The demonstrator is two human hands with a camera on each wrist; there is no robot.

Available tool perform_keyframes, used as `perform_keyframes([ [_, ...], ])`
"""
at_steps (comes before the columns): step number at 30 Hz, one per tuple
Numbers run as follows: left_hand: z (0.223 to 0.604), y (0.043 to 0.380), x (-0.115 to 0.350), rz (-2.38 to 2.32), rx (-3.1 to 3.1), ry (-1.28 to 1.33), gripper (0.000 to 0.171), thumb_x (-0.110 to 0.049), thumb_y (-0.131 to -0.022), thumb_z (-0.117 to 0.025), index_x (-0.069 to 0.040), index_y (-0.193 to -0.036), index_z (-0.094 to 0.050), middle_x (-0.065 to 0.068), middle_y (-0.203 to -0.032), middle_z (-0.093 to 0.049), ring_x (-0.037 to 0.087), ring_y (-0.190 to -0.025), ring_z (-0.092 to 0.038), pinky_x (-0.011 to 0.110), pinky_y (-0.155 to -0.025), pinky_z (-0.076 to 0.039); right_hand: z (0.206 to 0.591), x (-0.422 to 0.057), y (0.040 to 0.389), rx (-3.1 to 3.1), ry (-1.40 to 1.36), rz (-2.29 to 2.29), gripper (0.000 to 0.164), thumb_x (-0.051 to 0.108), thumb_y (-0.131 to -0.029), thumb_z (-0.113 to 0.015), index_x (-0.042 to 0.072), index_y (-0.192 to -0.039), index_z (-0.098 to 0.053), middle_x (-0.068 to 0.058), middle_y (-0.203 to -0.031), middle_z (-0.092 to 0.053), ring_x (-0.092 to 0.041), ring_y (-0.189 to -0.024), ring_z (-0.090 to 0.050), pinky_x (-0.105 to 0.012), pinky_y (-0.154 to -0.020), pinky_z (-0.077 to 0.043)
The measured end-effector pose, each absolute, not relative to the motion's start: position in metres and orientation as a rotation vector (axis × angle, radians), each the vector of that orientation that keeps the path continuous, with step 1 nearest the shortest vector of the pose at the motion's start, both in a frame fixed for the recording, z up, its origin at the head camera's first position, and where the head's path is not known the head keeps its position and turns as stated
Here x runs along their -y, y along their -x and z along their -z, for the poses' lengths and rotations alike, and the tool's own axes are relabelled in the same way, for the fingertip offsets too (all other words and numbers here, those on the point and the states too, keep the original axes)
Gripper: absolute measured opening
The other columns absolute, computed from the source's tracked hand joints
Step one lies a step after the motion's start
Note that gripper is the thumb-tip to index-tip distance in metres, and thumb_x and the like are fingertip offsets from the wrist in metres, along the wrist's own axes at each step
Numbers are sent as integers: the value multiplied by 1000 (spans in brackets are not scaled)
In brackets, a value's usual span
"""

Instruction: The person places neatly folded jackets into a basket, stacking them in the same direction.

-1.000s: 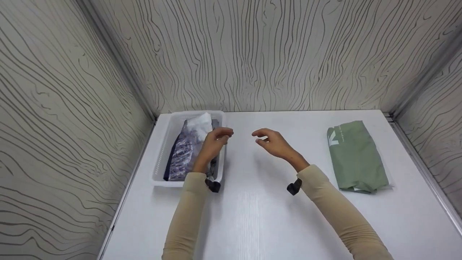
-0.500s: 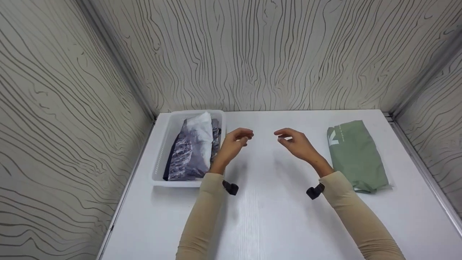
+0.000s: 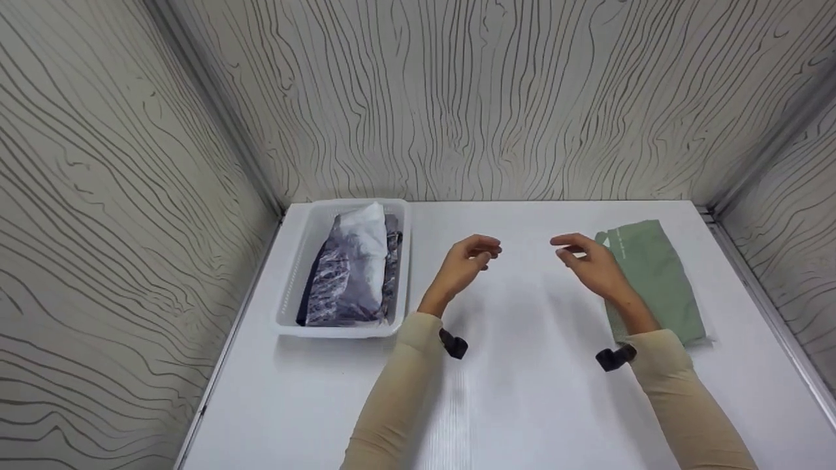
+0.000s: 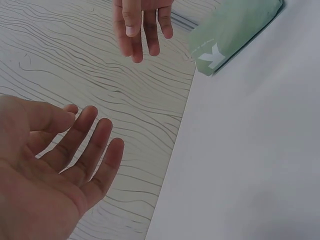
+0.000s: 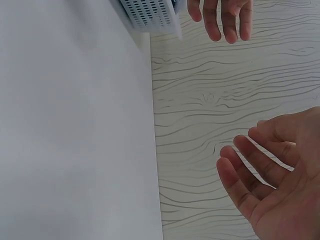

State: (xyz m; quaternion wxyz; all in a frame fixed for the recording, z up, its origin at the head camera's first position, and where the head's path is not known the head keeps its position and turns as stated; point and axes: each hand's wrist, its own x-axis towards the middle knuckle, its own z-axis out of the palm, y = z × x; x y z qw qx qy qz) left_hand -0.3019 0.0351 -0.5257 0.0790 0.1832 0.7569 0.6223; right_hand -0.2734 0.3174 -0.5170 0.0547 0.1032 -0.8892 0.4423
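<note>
Above the middle of the white table, my left hand hovers with nothing in it, its fingers loosely bent. My right hand is also bare and relaxed, and overlaps the left side of a green folded garment in a clear bag in the head view. Both palms face each other across a gap. In the left wrist view the green garment shows a white mark at its corner. To the left of my hands stands a white plastic basket, in which bagged dark and white folded garments lie.
The white table ends at patterned wall panels behind and at both sides. Metal rails run along the side edges. A small black camera is strapped to each wrist.
Both hands have moved to the right together, from beside the basket toward the green garment. The basket and the garments have stayed in place.
</note>
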Motion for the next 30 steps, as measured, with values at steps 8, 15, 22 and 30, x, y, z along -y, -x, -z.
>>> perform_keyframes([
  [8,529,298,-67,-1865,-2197,-537,32,-5,-107,-53,-4,-136,-67,8,-123,-74,20,-114,-71,31,-93,-59,520,-354,262,2664,-232,-1351,34,14,-110,-58,-4,-139,-65,-27,-138,-65,15,-99,-55,-5,-81,-49],
  [15,533,294,-88,-1865,-2162,-489,29,-7,-107,-57,-4,-134,-68,6,-120,-74,13,-108,-71,31,-91,-60,525,-387,256,2659,-151,-1329,37,15,-111,-55,-6,-141,-62,-31,-138,-64,18,-98,-54,-6,-78,-49],
  [22,540,293,-106,-1860,-2138,-442,27,-5,-105,-60,-6,-129,-71,5,-114,-75,11,-103,-72,27,-83,-59,531,-412,252,2670,-60,-1316,40,17,-112,-52,-7,-143,-60,-31,-141,-60,22,-95,-52,-6,-77,-49],
  [30,543,291,-118,-1825,-2118,-415,27,-7,-105,-61,-8,-130,-70,2,-112,-75,13,-103,-73,26,-82,-58,538,-438,249,2744,122,-1312,49,30,-113,-50,-4,-148,-57,-31,-145,-58,22,-90,-52,-7,-77,-48],
])
